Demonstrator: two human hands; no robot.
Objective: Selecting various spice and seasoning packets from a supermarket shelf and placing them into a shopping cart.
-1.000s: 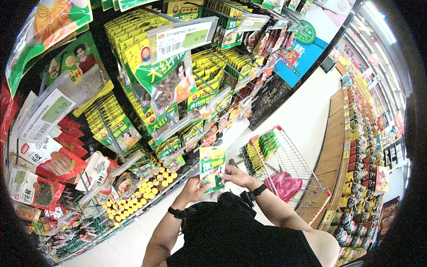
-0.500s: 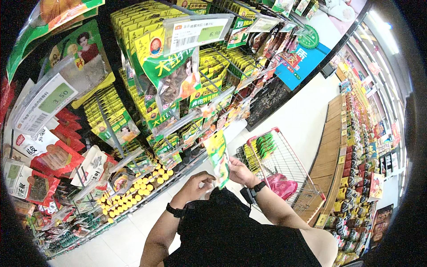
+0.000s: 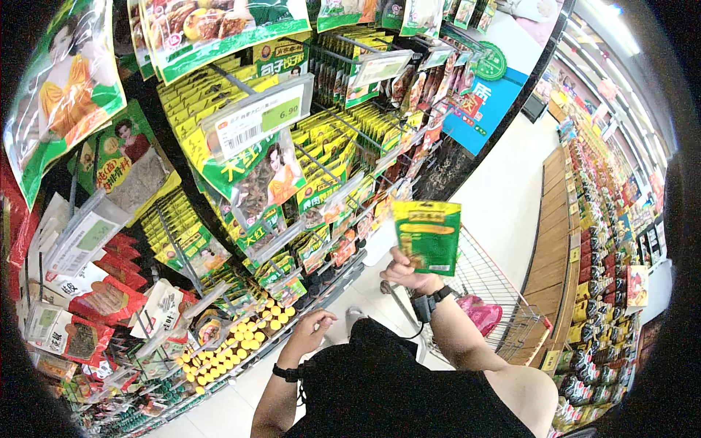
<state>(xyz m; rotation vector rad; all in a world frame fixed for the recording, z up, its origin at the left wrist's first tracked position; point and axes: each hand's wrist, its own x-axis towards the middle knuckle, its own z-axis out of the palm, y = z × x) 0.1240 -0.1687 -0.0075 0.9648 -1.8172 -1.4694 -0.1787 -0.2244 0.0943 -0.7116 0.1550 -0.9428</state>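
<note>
My right hand point(image 3: 409, 273) grips the lower left edge of a flat green and yellow seasoning packet point(image 3: 429, 239). The packet is held upright over the near end of the shopping cart point(image 3: 504, 321), with a panel of small print facing me. My left hand point(image 3: 311, 332) is empty, its fingers loosely bent and apart from the packet, beside the lower shelf. Many similar packets point(image 3: 255, 171) hang on hooks to the left, behind a clear price tag holder point(image 3: 255, 117).
A pink bag point(image 3: 478, 315) lies in the wire cart. Yellow-capped jars point(image 3: 244, 343) line the bottom of the rack. Red and white spice bags point(image 3: 95, 292) hang at the far left. Along the right runs a wood-fronted shelf point(image 3: 551, 263) full of bottled goods.
My right hand has raised the packet up and to the right and turned its other face to view. My left hand has let go and dropped lower. The view has shifted along the rack.
</note>
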